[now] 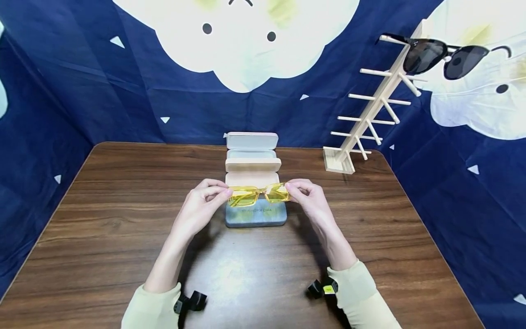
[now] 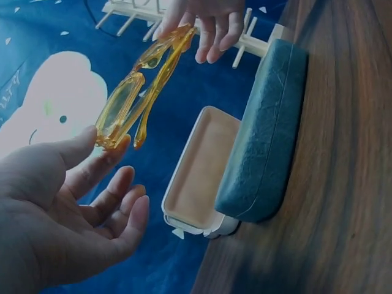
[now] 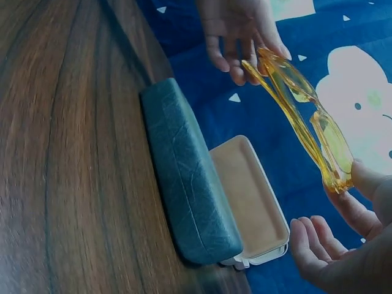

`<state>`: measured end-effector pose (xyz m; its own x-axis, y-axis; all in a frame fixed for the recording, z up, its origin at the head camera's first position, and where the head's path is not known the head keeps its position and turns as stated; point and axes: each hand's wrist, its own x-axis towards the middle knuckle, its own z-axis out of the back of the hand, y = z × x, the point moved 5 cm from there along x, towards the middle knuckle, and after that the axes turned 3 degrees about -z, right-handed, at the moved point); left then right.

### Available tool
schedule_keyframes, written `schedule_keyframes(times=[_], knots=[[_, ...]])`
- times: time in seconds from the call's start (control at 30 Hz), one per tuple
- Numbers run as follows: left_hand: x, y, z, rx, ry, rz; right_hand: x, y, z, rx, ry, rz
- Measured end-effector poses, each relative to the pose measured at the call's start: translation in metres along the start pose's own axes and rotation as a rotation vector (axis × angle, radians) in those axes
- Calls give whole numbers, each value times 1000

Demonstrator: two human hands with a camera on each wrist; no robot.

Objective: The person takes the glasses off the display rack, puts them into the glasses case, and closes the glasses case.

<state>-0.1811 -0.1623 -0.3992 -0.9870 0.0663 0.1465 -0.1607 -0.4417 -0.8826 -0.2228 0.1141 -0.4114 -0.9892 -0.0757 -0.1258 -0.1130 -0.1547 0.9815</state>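
A pair of yellow translucent glasses runs diagonally down the right of the frame, pinched at its lower end by the right hand at lower right and at its upper end by the left hand at the top. Below them, mid-frame, a dark teal glasses case lies open on the wooden table, its cream-lined half facing up.

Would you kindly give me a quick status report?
Left hand and right hand pinch yellow glasses by the ends. Held above open case. Nothing between.
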Motion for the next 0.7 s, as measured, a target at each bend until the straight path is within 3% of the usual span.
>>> schedule_keyframes(times=[0.27, 0.7], knots=[[16, 5, 0, 61, 33, -23, 12, 4, 2, -55, -27, 32], [39, 13, 1, 100, 3, -37, 37, 3, 2, -86, -24, -7]])
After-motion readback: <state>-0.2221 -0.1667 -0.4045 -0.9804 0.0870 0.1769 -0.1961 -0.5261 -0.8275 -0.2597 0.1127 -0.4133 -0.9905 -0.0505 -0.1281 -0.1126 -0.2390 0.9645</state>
